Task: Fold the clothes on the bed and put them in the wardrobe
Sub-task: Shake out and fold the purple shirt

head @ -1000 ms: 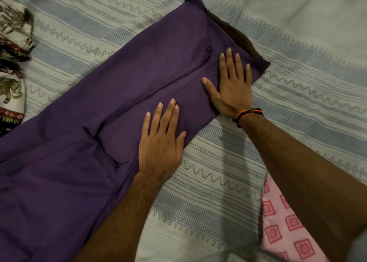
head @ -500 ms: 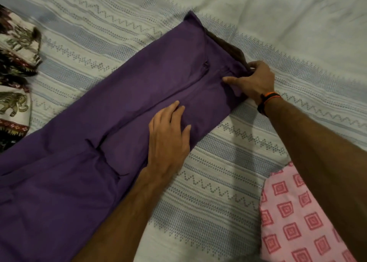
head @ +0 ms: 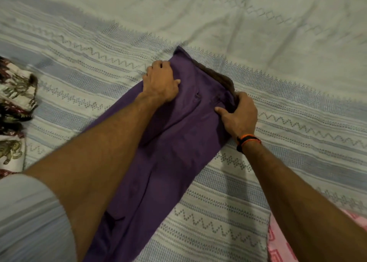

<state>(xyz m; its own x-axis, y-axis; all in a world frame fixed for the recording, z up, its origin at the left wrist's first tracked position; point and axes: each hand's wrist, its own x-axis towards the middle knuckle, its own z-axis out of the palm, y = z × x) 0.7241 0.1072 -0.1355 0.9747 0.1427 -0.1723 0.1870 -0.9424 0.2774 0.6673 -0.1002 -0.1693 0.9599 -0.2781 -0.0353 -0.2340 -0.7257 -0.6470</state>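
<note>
You are gripping the purple trousers (head: 178, 142) at the top corners with your left hand (head: 161, 82) and right hand (head: 239, 115), ready to fold them over.

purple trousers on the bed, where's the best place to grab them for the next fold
Probably the far end of the purple trousers: left hand grips its left corner, right hand pinches the right corner. They lie flat and long towards the person, so that end could fold back.

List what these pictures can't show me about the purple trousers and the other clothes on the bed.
- purple trousers: lower legs cut off by the head view's bottom edge; the left arm covers part.
- left hand and right hand: fingers curl under the waistband, tips hidden.
- elephant-print cloth: cut by the left edge, blurred.
- pink patterned cloth: mostly behind the right arm.
</note>
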